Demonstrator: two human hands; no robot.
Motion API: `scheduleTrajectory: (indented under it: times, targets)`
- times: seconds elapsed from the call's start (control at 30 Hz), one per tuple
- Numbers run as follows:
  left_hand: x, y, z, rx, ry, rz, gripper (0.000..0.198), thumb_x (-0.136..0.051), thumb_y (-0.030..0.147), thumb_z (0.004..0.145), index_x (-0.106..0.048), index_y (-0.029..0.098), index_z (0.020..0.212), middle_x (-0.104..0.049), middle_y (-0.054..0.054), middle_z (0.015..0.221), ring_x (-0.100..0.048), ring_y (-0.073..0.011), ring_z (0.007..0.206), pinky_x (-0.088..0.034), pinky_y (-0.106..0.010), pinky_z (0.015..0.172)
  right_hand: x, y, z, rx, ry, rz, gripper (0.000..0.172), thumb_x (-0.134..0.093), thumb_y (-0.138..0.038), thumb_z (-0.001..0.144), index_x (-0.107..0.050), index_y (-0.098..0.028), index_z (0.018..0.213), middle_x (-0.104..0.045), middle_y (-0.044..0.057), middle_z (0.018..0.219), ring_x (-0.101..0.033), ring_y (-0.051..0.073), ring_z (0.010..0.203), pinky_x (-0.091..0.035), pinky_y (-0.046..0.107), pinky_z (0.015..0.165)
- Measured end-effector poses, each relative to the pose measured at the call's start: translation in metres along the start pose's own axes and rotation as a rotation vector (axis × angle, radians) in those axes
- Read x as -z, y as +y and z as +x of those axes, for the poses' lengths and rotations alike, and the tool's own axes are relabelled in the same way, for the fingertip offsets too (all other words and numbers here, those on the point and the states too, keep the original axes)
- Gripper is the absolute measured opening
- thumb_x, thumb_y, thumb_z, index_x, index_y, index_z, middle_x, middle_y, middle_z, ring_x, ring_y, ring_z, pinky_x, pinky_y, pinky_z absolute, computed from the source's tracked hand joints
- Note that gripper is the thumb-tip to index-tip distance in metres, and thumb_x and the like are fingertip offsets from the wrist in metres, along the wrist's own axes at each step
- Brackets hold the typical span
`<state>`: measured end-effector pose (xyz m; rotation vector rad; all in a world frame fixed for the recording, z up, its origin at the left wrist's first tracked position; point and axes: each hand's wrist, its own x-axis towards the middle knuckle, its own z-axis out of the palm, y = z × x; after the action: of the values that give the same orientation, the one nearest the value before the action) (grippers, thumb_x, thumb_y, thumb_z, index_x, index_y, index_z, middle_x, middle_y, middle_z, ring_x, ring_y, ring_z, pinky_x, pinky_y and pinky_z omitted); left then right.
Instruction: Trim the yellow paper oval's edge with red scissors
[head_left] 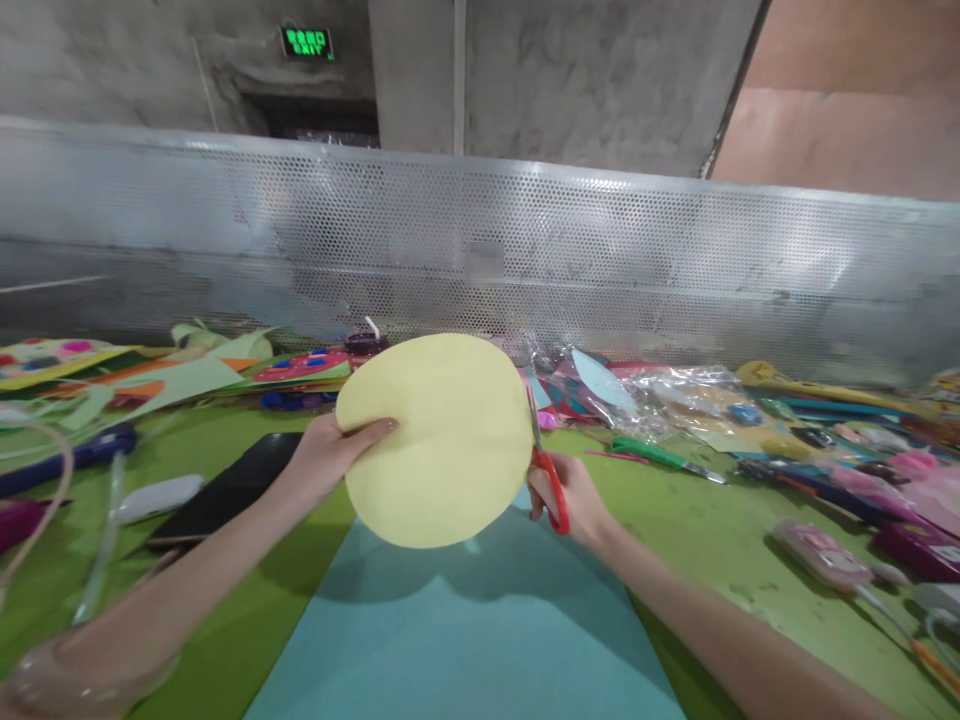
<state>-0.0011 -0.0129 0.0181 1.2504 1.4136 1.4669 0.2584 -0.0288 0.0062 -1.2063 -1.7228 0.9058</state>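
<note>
My left hand (334, 452) pinches the left edge of a pale yellow paper disc (439, 440), holding it up above the table. My right hand (570, 497) grips red-handled scissors (549, 470), its fingers through the loops. The blades point up and touch the disc's right edge. Under both hands lies a blue paper sheet (465, 630) on the green table (690, 530).
A black phone (225, 490) and a white object (157, 497) lie left of my left arm. Coloured paper scraps (150, 375) pile at the back left. Plastic bags, pens and craft tools (750, 420) crowd the right. A perforated metal barrier (480, 260) runs behind the table.
</note>
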Motion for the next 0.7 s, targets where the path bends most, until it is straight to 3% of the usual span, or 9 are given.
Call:
scheduleTrajectory:
  times: [0.7]
  targets:
    - [-0.0012, 0.0015, -0.0023, -0.020, -0.021, -0.039, 0.027, -0.069, 0.031, 0.057, -0.064, 0.019, 0.080, -0.069, -0.006, 0.087, -0.065, -0.0240, 0.075, -0.055, -0.032, 0.062, -0.0007, -0.0035, -0.0018, -0.018, 0.008, 0.003, 0.013, -0.040, -0.022, 0.064, -0.038, -0.019, 0.052, -0.044, -0.006, 0.037, -0.047, 0.010, 0.035, -0.037, 0.019, 0.037]
